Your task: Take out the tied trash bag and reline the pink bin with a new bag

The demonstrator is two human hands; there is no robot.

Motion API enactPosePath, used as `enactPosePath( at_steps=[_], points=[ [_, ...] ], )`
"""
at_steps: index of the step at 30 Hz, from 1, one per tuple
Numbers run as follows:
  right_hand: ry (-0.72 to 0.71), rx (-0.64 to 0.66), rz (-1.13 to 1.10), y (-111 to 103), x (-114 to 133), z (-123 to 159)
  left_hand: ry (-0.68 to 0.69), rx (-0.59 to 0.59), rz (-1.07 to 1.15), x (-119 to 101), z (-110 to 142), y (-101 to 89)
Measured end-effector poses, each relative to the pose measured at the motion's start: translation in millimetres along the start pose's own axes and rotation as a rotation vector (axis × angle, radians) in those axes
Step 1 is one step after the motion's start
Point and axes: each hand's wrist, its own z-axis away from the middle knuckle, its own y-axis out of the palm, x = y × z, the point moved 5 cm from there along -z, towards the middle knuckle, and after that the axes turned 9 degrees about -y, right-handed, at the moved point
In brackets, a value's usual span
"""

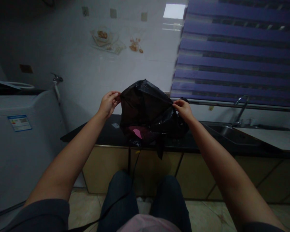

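Observation:
A crumpled black plastic bag (146, 106) hangs in the air in front of me, stretched between both hands. My left hand (108, 102) pinches its left edge with closed fingers. My right hand (183, 109) pinches the right edge the same way. Something pink (136, 131) shows at the bag's lower part. The bag hangs just above the dark countertop (106, 133).
A white washing machine (21, 141) stands at the left, with a wall tap (56, 79) behind it. A sink (228, 130) and faucet (240, 108) sit on the counter at the right, under a purple blind (236, 51). Cabinet doors (106, 169) lie below. My knees (145, 196) are in front.

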Motion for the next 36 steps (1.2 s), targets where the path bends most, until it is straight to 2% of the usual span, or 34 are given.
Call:
enactPosePath(
  at_steps=[12, 36],
  points=[
    [-0.003, -0.014, -0.011, -4, -14, -4, 0.012, -0.074, -0.040, -1, -1, -7.0],
    [0.012, -0.006, -0.061, -9, -12, 4, 0.090, -0.128, -0.004, -4, 3, -20.2]
  ],
)
